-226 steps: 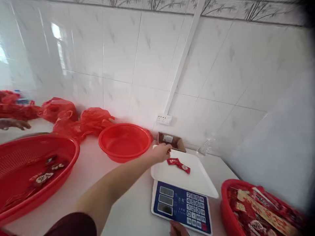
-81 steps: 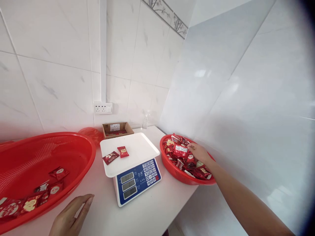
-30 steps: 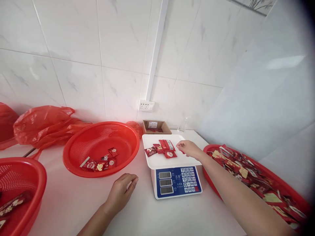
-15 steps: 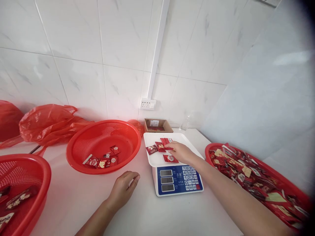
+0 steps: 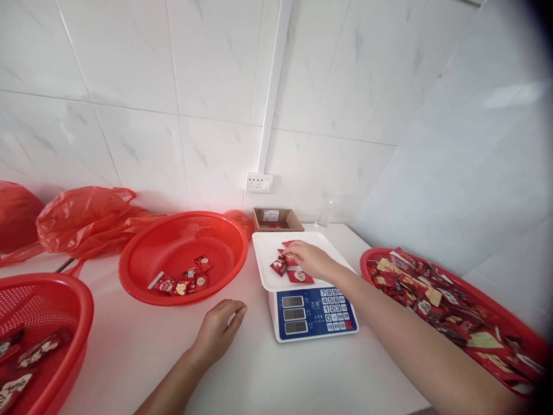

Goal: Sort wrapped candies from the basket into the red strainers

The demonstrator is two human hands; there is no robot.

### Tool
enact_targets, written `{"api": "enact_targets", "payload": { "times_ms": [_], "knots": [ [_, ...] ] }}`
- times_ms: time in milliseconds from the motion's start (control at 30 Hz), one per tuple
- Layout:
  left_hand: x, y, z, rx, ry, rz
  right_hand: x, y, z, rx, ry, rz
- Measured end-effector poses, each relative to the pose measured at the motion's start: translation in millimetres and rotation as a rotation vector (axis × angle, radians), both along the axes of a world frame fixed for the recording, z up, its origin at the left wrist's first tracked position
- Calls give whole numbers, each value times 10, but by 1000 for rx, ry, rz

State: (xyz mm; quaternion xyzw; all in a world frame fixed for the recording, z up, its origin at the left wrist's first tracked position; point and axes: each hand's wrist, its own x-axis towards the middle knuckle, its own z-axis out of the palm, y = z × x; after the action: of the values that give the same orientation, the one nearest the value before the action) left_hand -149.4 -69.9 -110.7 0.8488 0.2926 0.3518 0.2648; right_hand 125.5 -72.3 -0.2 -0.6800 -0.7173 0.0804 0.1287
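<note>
My right hand touches packets on the tray; I cannot tell its grip. Sideways force may spill one. My left hand is half-open, empty.

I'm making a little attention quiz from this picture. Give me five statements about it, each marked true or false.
1. The right hand is over the scale's white tray. True.
2. The left hand lies on the keypad. False: it is to the left of the scale.
3. The cardboard box stands behind the scale. True.
4. The basket just left of the scale is full to the brim. False: only a few packets lie in it.
5. The wall socket is below the cardboard box. False: it is above it.
</note>
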Motion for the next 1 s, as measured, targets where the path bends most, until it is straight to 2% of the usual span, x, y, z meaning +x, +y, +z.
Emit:
{"api": "enact_targets", "payload": {
  "times_ms": [67, 167, 233, 333, 467, 700, 933, 1000],
  "knots": [
    [2, 3, -4, 4, -3, -7, 115, -60, 34, 16, 125, -68],
    [2, 4, -6, 1, 8, -13, 190, -108, 66, -78, 281, -142],
    [0, 5, -8, -7, 19, -14, 197, -103, 58, -88, 320, -173],
    [-2, 11, -13, -24, 26, -2, 215, -60, 3, -10, 292, -221],
    [0, 16, -16, -29, 18, 13, 265, -46, -53, -50, 349, -303],
    [2, 23, -23, -19, 4, 12, 287, -194, 23, 31, 264, -348],
    [-1, 35, -43, -21, 6, 1, 406, -338, -16, 90, 159, -393],
    [-2, 34, -44, -24, 8, 3, 425, -373, 1, 110, 185, -421]
  ]
}}
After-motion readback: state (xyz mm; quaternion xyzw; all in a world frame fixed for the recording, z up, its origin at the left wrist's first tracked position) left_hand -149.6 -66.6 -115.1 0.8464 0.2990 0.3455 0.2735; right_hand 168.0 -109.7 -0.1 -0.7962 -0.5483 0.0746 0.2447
